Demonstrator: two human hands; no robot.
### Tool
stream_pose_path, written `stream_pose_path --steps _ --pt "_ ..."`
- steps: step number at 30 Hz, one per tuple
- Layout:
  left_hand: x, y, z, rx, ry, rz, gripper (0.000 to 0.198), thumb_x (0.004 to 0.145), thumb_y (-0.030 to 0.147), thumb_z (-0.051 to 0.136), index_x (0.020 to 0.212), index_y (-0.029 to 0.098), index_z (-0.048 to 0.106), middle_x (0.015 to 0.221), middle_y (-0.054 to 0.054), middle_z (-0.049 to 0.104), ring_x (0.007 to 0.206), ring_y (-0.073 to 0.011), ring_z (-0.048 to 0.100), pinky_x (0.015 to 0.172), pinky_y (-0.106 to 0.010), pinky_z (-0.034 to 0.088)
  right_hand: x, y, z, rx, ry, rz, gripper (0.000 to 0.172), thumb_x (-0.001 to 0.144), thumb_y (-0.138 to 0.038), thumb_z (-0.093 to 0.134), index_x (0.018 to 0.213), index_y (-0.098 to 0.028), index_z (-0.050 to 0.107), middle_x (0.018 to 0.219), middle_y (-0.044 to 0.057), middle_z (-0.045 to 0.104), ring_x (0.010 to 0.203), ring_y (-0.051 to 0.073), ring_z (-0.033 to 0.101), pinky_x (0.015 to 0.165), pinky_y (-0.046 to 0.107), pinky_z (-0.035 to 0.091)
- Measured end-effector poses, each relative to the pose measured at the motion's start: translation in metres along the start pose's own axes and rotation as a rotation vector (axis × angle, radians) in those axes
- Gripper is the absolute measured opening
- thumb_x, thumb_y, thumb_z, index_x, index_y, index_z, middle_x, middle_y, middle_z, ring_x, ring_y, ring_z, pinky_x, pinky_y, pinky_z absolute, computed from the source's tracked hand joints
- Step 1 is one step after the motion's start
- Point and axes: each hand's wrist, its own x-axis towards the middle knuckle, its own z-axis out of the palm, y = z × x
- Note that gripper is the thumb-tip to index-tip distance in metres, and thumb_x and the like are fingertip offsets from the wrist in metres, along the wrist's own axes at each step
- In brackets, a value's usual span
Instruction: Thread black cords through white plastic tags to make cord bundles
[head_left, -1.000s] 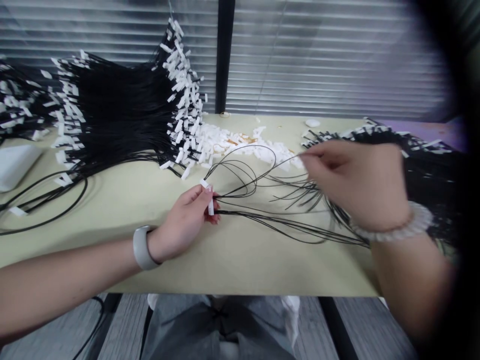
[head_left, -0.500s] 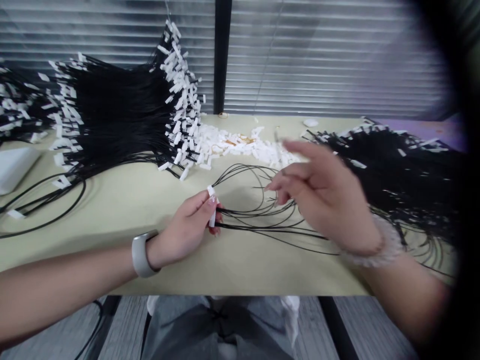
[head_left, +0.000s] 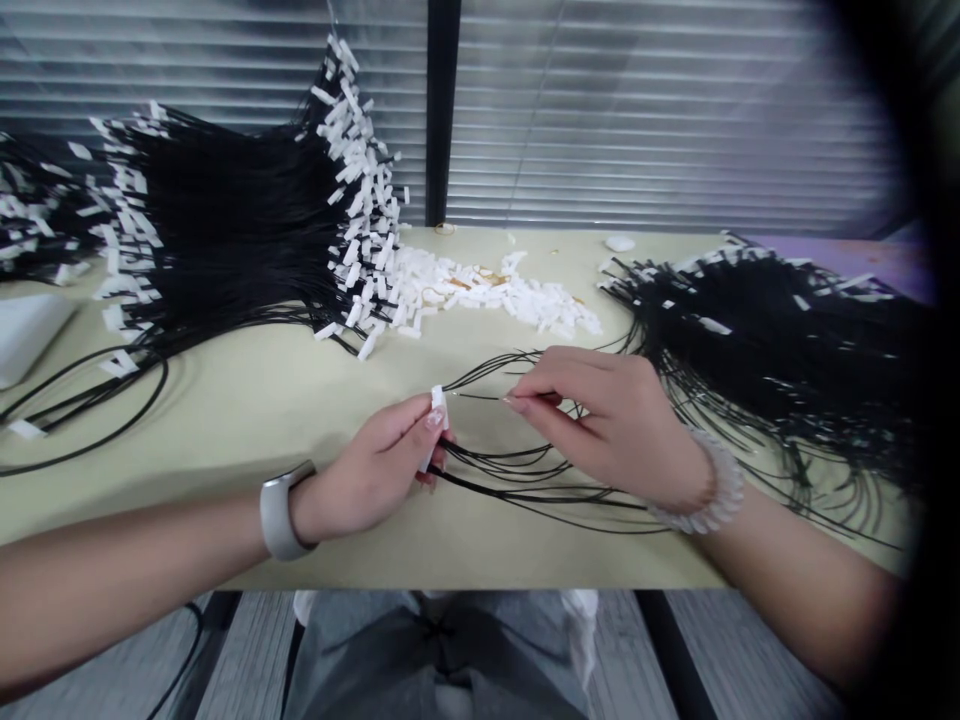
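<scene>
My left hand (head_left: 386, 455) is closed around white connectors (head_left: 439, 402), pinching them between thumb and fingers. Several black wires (head_left: 510, 456) run out of these connectors to the right, some curving behind and under my right hand. My right hand (head_left: 600, 415) pinches a single thin black wire (head_left: 480, 397) between thumb and forefinger. The free tip of that wire points left and is close to the connectors; whether it touches them I cannot tell.
Behind lies a pile of loose white connectors (head_left: 555, 305). At the back left rises a stack of black cables (head_left: 232, 220) with white ends. More black wires (head_left: 780, 350) are heaped on the right. A white box (head_left: 30, 335) sits at the left edge of the table (head_left: 315, 570).
My right hand has come down from above the wires and now pinches a wire beside the connectors. My left hand has stayed nearly in place, its connectors slightly turned.
</scene>
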Motion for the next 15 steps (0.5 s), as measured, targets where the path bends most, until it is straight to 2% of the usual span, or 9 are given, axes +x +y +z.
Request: stream_pose_path --steps 11,15 --pt "-0.0003 0.0026 -0.0005 0.050 -0.021 0.010 0.031 0.090 0.042 0.032 0.080 0.017 0.048 0.070 0.002 0.049 0.060 -0.0074 0.047 0.054 -0.017 0.043 -0.0022 0.0043 0.0025 -0.052 -0.053 -0.058 0.010 0.083 -0.014 0.050 0.082 -0.016 0.060 0.073 0.001 0.055 0.068 0.007 0.049 0.062 0.019 0.038" --pt "-0.0008 0.0034 -0.0005 0.099 -0.039 0.010 0.030 0.090 0.041 0.032 0.080 0.017 0.048 0.068 0.002 0.050 0.061 -0.0084 0.048 0.054 -0.018 0.043 -0.0033 0.0071 0.0043 -0.122 -0.031 -0.060 0.012 0.084 -0.018 0.049 0.085 -0.017 0.061 0.076 0.002 0.056 0.070 0.010 0.050 0.063 0.022 0.038"
